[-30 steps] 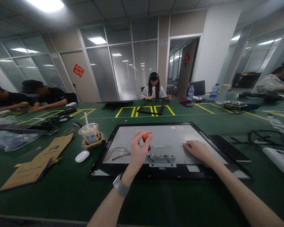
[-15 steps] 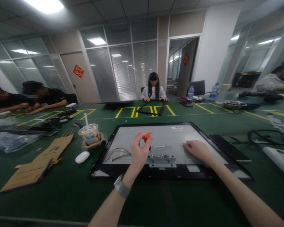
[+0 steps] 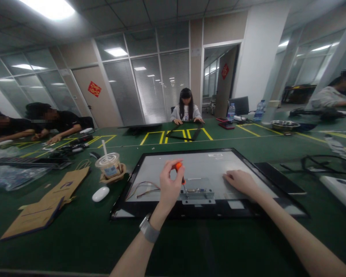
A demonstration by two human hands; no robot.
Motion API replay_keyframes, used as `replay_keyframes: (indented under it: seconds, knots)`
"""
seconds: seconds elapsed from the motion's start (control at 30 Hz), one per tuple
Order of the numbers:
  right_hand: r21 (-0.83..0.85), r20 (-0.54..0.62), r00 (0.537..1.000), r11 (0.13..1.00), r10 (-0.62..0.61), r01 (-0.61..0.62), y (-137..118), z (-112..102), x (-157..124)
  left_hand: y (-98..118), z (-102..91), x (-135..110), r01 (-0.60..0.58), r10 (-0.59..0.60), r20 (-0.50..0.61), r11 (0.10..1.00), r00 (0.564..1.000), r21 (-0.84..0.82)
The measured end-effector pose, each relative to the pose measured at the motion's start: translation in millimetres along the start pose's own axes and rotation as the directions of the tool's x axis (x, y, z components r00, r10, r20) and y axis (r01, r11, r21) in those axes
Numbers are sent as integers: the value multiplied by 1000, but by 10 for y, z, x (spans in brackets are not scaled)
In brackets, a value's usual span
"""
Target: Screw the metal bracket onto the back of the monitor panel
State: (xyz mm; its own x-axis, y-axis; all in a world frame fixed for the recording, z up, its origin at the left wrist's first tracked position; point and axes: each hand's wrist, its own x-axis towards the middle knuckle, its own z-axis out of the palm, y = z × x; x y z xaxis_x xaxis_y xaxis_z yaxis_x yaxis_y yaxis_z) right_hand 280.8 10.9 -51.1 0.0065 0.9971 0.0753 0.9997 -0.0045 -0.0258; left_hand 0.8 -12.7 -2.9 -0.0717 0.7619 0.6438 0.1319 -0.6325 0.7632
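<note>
My left hand (image 3: 170, 182) is closed around a screwdriver (image 3: 178, 166) with an orange and black handle. Its thin shaft points down at the left end of a metal bracket with ports (image 3: 198, 197); the tip's exact contact is hard to make out. The bracket sits near the front edge of a flat monitor panel (image 3: 150, 165), which lies back side up with a black frame. On the panel's right half rests my right hand (image 3: 241, 182), holding nothing, its fingers low and slightly bent. Loose thin wires (image 3: 144, 189) lie on the panel's left side.
Left of the panel are a drink cup (image 3: 109, 166) in a cardboard holder, a white mouse (image 3: 100, 194) and a paper bag (image 3: 52, 204). A black slab (image 3: 278, 179) and cables (image 3: 314, 165) lie at right. Across the table a person (image 3: 186, 105) handles a black frame (image 3: 187, 134).
The screwdriver handle shows a little more between my left fingers; both hands stay in place. The camera has shifted slightly. At far left, a co-worker's arm has moved.
</note>
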Motion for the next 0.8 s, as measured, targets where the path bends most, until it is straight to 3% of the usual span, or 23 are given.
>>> replay_keyframes:
  seconds: [0.13, 0.37, 0.6, 0.8]
  knots:
    - [8, 2, 1000, 1000, -5, 5, 6, 9, 6, 9, -5, -5, -86, 88, -26, 994, 996, 74]
    - [11, 18, 1000, 1000, 11, -11, -5, -15, 3, 30, -36, -18, -53, 56, 77, 998, 995, -33]
    - [7, 11, 1000, 1000, 3, -4, 9, 2, 12, 2, -12, 4, -101, 100, 27, 994, 995, 33]
    - [0, 2, 1000, 1000, 6, -6, 15, 29, 12, 45, -35, -7, -69, 69, 69, 998, 995, -3]
